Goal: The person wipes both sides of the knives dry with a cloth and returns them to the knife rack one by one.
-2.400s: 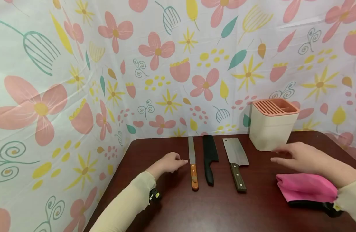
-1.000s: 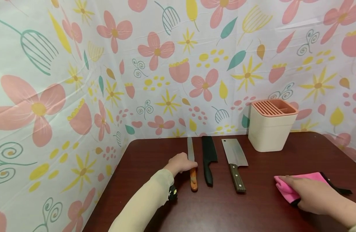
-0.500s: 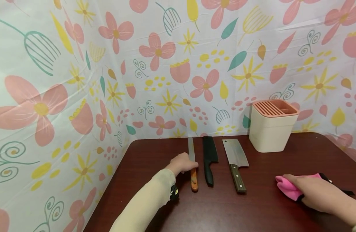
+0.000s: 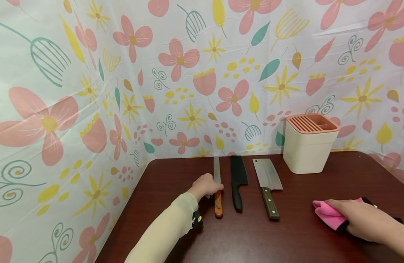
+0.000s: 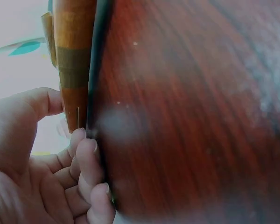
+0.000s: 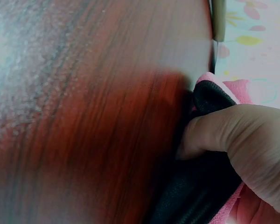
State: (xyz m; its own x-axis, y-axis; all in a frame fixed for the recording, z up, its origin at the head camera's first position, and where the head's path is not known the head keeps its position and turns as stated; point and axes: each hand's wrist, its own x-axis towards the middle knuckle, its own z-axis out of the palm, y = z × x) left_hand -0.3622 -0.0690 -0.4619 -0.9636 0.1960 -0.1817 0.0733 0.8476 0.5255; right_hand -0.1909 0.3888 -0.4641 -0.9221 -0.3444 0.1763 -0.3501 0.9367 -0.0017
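Observation:
A slim knife with an orange wooden handle lies on the dark wooden table, blade pointing at the wall. My left hand pinches it where the handle meets the blade. In the left wrist view the handle sits between thumb and curled fingers. My right hand grips a pink cloth that has a black part under it, at the table's right. The right wrist view shows the thumb pressing the black part, with the pink cloth behind.
A black knife and a cleaver with a dark wooden handle lie parallel, right of the slim knife. A cream knife block with a pink slotted top stands at the back right. Flowered sheeting walls the left and rear.
My left hand moved from beside the slim knife onto it, and the handle end has shifted slightly left. My right hand came down from near the knife block and took hold of the pink cloth.

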